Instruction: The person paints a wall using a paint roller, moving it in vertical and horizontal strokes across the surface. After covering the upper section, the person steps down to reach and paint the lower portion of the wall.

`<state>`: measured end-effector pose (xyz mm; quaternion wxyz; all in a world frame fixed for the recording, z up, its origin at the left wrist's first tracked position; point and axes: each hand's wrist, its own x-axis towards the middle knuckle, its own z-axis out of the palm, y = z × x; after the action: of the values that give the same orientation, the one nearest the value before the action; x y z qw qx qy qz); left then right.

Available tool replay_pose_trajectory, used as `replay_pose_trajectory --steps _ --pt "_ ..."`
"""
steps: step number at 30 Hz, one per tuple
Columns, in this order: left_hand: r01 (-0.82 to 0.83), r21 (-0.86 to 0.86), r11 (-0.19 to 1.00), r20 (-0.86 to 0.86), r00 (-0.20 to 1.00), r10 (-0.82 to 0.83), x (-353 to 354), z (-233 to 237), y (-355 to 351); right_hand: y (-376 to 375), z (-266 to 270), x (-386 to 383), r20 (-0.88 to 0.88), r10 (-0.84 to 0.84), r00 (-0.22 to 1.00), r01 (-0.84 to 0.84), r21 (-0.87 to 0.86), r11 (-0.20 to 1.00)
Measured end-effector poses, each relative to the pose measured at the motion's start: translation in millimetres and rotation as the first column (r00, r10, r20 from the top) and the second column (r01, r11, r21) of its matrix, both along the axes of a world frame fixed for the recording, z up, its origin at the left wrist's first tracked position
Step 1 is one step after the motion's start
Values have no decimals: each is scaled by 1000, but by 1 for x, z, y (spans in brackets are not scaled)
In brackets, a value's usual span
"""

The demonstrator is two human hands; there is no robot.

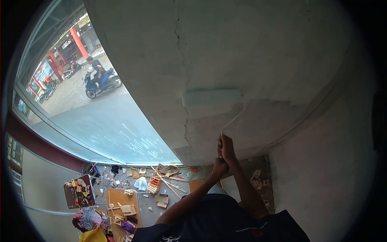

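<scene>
Pale, grey-green wall [242, 48] fills most of the view, and the white sleeve of a paint roller [211, 97] lies across its middle, apparently against it. A thin metal frame [234, 119] bends from the roller's right end down to the grip. The right hand [227, 147] is closed around the grip, and the left hand [220, 167] is closed just below it. Above the roller, the wall has a fairly even tone and looks largely coated, though the dim light makes this uncertain. Below and to the right, a stepped edge borders a pinkish area that appears uncoated or only thinly covered, so the lower part seems to be what is left. A jagged crack [178, 32] runs down the wall past the roller's left end and shows plainly both above and below it. To the left, a large window [113, 125] looks onto a paved street, where a person rides a blue scooter [108, 82]. Beneath the window, wooden pieces [161, 177], a white bag [140, 184] and a low wooden surface [114, 197] holding small wooden items stand on the littered floor [150, 201].
</scene>
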<state>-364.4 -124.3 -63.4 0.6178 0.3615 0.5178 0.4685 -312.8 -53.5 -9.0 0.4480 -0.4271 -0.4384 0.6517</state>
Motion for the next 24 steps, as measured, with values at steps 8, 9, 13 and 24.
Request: replay_pose_trajectory --steps 8,9,13,24 --pt "35 -270 962 77 997 -15 6 -90 -30 -14 -114 4 90 -10 996 32 -253 967" --pt "27 -290 957 69 998 -8 9 -105 -35 -17 -130 4 121 -28 992 58 -245 968" --pt "-82 -400 913 35 994 104 7 -92 -44 -27 -145 2 169 17 985 60 -443 895" --pt "-56 -350 935 51 996 78 3 -111 -49 -24 -154 1 32 82 996 -51 -547 836"
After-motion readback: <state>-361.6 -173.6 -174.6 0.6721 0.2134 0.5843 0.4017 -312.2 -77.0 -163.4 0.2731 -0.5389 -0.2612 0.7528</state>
